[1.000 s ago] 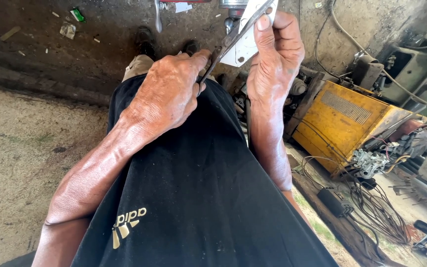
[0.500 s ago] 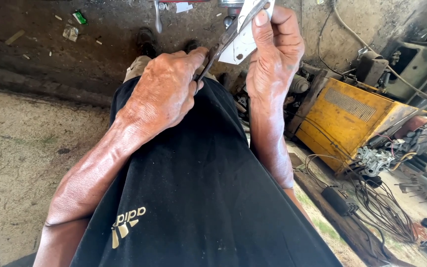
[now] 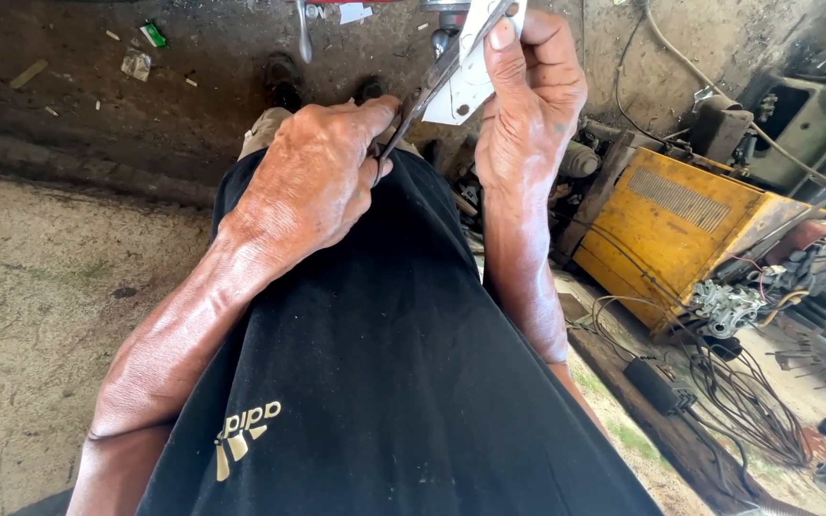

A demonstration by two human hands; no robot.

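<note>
My left hand [image 3: 313, 182] is closed around the handles of metal shears [image 3: 432, 81], whose blades reach up and to the right. My right hand [image 3: 528, 91] pinches a small pale sheet piece [image 3: 461, 86] at the top of the view, thumb pressed on its face. The shear blades meet the sheet's left edge. Both forearms cross over my black shirt [image 3: 375, 382], which fills the lower middle.
A yellow metal box [image 3: 681, 229] stands at right, with a tangle of wires [image 3: 748, 401] and a small metal part [image 3: 728, 306] beside it. Dirty concrete floor [image 3: 31, 268] lies at left, with scraps [image 3: 136, 62] near the top. A wooden plank [image 3: 662, 430] runs along the lower right.
Both hands and the sheet sit slightly higher and further right in the view. The right hand's grip on the sheet has shifted a little; the shears stay at its edge.
</note>
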